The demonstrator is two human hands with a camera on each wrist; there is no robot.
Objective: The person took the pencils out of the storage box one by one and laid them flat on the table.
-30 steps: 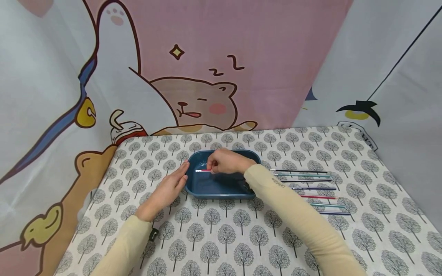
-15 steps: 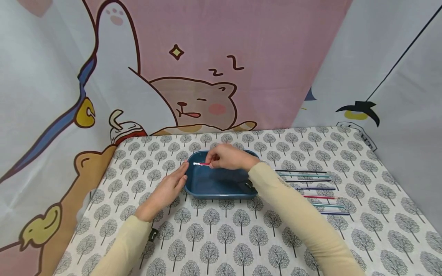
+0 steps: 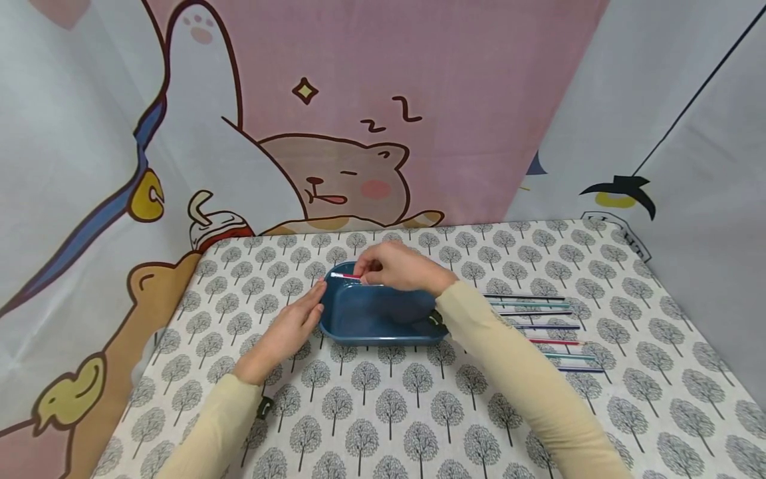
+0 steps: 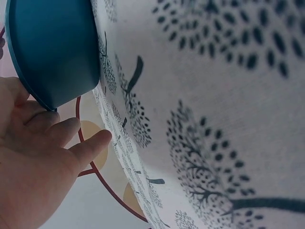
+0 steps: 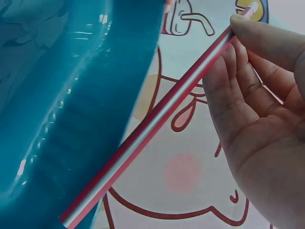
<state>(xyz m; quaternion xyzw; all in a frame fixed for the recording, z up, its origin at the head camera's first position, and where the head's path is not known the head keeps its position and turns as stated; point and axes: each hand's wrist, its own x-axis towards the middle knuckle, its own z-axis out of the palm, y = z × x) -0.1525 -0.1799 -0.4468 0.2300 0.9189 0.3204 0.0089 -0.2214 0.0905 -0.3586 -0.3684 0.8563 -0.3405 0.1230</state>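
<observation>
My right hand [image 3: 397, 267] pinches a red striped pencil [image 5: 157, 114] between thumb and fingers, above the far part of a blue tray [image 3: 383, 340]. In the head view the pencil's white end points left, toward the tray's far left corner. Seen from the right wrist, the barrel runs diagonally and overlaps the tray's rim. My left hand [image 3: 288, 332] lies with extended fingers against the tray's left side; the left wrist view has its fingertips at the rim, the thumb held apart.
Right of the tray, several pencils lie in a spaced row, among them a red pencil [image 3: 556, 342] and a teal pencil [image 3: 568, 357]. My right forearm covers their left ends. A tree-print cloth [image 3: 391, 406] covers the table; a cartoon curtain [image 3: 467, 100] hangs behind.
My right hand has moved away from me toward the tray's far rim with the red pencil, rising a little in view. The left hand stays at the tray's left side.
</observation>
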